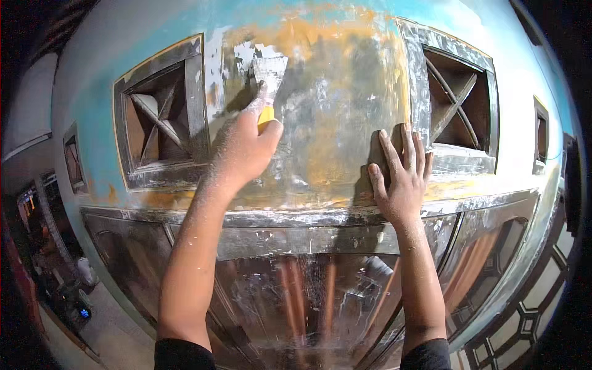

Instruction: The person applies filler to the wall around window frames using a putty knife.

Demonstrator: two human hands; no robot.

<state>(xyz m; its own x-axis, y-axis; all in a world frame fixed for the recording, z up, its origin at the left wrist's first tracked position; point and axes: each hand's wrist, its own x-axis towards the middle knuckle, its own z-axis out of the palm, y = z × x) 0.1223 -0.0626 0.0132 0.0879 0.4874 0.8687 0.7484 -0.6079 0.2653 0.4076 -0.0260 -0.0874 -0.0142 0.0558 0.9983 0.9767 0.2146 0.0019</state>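
My left hand (250, 145) is closed round the yellow handle of a putty knife (270, 71). Its wide, whitened blade points upward and lies at the wall, beside a patch of white, flaking paint. One finger is stretched along the tool toward the blade. Pale dust and flakes cover this hand and forearm. My right hand (402, 179) is spread open, its fingers pointing up along the wall (345, 117) near the right vent's frame; the palm is over the ledge below. Between the hands the wall is patchy grey, ochre and white, with turquoise paint higher up.
Wooden vent frames with crossed bars stand at the left (161, 117) and right (456, 102). A scuffed wooden ledge (296, 217) runs beneath, above dark glass panes (308, 302) reflecting orange-brown strips. Smaller vents sit farther out on both sides. A dim doorway area lies at far left.
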